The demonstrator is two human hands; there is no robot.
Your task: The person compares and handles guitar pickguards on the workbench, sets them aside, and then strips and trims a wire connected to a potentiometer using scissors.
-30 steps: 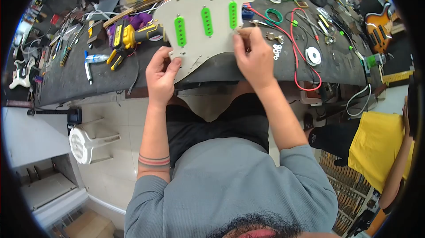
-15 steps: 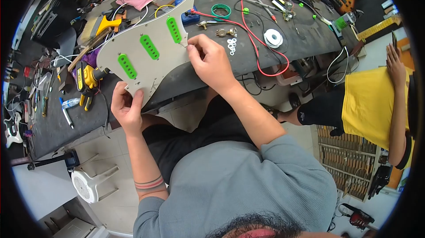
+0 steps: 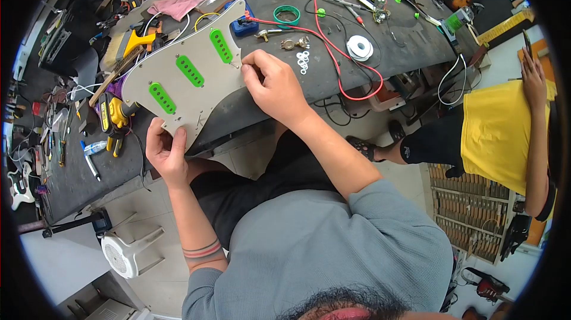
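A pale guitar pickguard (image 3: 146, 69) is held up at a tilt over the bench's front edge. Three green pickup covers (image 3: 190, 71) with rows of dark holes sit in it. My left hand (image 3: 168, 152) pinches the pickguard's lower corner between thumb and fingers. At the right edge, my right hand (image 3: 270, 89) is closed, thumb against curled fingers, close to a small screw (image 3: 235, 65) beside the end of the nearest cover. What lies between these fingertips is hidden. Several small white rings (image 3: 303, 62) and a metal potentiometer (image 3: 291, 43) lie beyond that hand.
Red test leads (image 3: 337, 70), a white spool (image 3: 360, 48) and a green tape roll (image 3: 286, 15) lie on the dark bench (image 3: 250, 101). A yellow drill (image 3: 113, 115) rests left of the pickguard. A person in a yellow shirt (image 3: 493, 135) stands at right.
The view has shifted slightly, so bench items appear a little further left. Both hands still hold their places at the pickguard, with little visible change in their grips.
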